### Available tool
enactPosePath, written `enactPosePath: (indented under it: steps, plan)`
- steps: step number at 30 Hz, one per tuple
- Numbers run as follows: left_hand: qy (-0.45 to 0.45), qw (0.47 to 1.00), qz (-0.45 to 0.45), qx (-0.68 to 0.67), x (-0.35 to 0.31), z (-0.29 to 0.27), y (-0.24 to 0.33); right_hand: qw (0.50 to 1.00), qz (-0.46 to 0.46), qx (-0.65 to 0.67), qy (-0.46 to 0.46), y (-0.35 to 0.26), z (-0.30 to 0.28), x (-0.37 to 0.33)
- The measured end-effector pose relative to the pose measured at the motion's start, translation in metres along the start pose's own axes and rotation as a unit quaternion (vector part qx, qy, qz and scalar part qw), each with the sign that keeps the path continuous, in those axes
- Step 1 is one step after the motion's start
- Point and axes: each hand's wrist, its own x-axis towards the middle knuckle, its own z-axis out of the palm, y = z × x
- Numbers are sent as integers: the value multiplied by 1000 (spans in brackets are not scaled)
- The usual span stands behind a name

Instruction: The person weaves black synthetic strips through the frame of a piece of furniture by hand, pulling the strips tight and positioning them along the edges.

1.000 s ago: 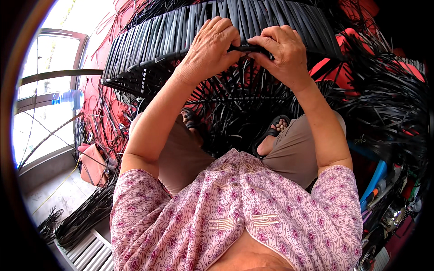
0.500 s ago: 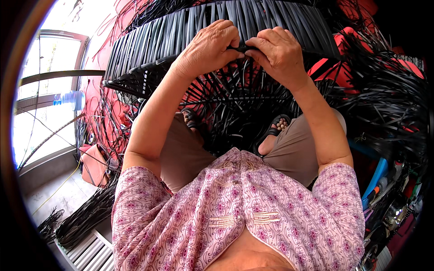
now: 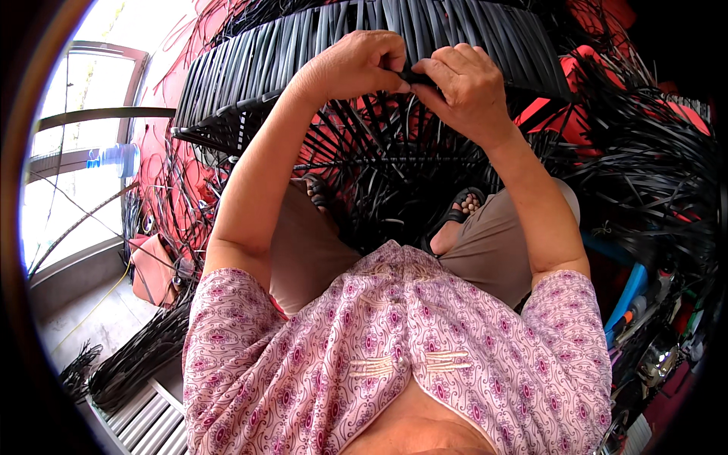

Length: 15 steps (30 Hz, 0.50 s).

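Note:
A large curved panel woven of black flat strips (image 3: 250, 68) lies across the upper middle, its near edge toward me. At the middle of that edge both hands meet. My left hand (image 3: 355, 64) is closed, with the thumb pointing at the right hand's fingertips and the index finger bent. My right hand (image 3: 469, 89) pinches a black strip (image 3: 412, 77) against the edge between thumb and index finger. The same strip runs to the left hand's fingers, where the exact grip is partly hidden. Under the edge, more black strips fan out over a lattice.
Loose black strips (image 3: 644, 159) pile up at the right, over red material (image 3: 580, 121). A blue bin edge (image 3: 628, 303) and assorted tools stand lower right. At the left are a pink bag (image 3: 154, 269), a strip bundle (image 3: 140, 368) and a slatted metal rack (image 3: 148, 425).
My left hand has shifted slightly left, its index finger lifting a little from the thumb. The right hand stays at the edge almost unmoved.

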Motion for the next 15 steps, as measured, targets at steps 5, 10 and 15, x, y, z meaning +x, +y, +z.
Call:
enactPosePath:
  steps: [5,10,15]
  plan:
    - [29,998,43,22,-6,2,1,999,-26,-27,11,-1,3,-4]
    - [111,976,142,123,-18,9,7,1000,-18,-9,22,-6,2,-4]
    - [101,983,131,80,-20,5,6,1000,1,-3,1,-5,1,-1]
